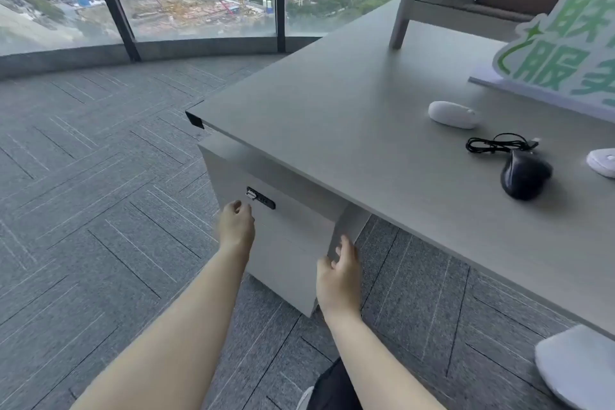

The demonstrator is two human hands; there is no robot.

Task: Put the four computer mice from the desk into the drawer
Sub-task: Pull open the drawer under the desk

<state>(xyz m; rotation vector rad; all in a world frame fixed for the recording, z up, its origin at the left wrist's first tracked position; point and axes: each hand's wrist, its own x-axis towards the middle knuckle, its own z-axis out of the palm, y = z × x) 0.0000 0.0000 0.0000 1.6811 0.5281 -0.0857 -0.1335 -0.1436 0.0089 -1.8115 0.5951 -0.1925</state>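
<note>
On the grey desk [332, 117] lie a white mouse [452, 114], a black wired mouse [525, 174] with its coiled cable, and a second white mouse [603, 162] cut off by the right edge. Under the desk's left corner stands a white drawer cabinet [293, 236] with a black lock panel [260, 198]; its drawers look closed. My left hand [235, 226] is at the cabinet's front left, just below the lock, fingers curled. My right hand [339, 273] is at the cabinet's right front edge with fingers apart. Neither hand holds anything.
A green-and-white sign [562, 50] stands at the desk's right rear, with a grey monitor riser [432, 7] behind it. A white chair seat [579, 366] shows at lower right. Grey carpet and large windows lie to the left.
</note>
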